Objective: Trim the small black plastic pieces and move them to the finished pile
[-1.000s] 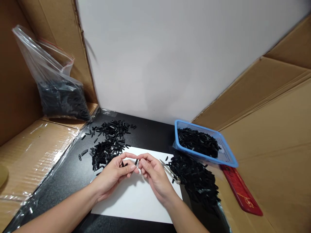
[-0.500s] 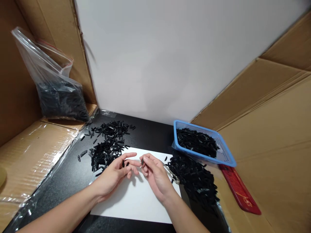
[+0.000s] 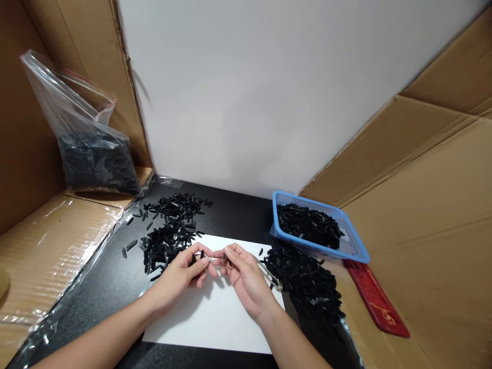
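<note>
Barely visible, small black piece (image 3: 224,255), fingers (image 3: 230,253) covering.

Both hands meet at centre, fingertips pinched together; left hand (image 3: 183,274) curled, right hand (image 3: 246,279) palm-down, forearms converging.

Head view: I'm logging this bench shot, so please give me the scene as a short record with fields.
left hand: over the white sheet, fingertips pinched on a small black part
right hand: beside it, fingertips meeting the left hand's, pinching a small black piece
snips: under the right hand, on the sheet's right edge
left pile: loose black parts on the black mat
right pile: black parts beside the sheet
basket: blue, holds black parts
bag: clear, black parts inside, on cardboard at left
red strip: right of the basket
</note>
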Demonstrator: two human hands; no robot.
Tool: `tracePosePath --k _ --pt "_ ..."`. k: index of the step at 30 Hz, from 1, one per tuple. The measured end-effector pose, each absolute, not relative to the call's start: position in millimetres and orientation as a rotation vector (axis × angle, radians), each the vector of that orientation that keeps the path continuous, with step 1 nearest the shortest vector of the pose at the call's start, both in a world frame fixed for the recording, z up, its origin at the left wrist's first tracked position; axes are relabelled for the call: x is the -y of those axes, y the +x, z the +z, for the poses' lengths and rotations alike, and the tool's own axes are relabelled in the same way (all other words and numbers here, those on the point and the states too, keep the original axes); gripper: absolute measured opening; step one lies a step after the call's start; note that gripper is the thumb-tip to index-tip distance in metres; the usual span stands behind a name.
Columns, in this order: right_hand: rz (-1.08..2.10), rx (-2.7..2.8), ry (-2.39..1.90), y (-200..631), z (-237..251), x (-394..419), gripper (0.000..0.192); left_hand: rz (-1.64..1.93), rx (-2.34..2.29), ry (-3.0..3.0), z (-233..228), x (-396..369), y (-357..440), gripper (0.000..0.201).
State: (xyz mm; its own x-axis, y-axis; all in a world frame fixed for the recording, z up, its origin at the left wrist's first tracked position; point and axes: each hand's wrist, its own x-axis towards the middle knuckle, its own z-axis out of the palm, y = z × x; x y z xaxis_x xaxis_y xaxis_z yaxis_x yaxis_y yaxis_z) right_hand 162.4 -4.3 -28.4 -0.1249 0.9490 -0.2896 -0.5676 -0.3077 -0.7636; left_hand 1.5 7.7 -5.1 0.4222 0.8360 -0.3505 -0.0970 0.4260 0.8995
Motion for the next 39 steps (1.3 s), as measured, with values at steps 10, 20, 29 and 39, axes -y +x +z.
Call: tracePosePath --k 10,20,29,39 --pt "1.749 0.400 -0.846 166.2 -26.8 0.4 0.032 0.800 -0.974 0.764 -4.9 -10.7 2.4 0.033" --pt "1.795 0.400 -0.793 166.5 -23.1 1.0 0.045 0.750 -0.940 0.837 -0.3 -10.2 3.4 0.030" --pt "1.776 0.495 -0.824 165.2 -17.6 4.7 0.029 0.716 -0.946 0.945 -4.2 -7.7 2.3 0.019" --pt "1.819 0.494 -0.704 165.1 -19.6 4.3 0.026 0.706 -0.948 0.966 0.0 -6.7 3.4 0.019"
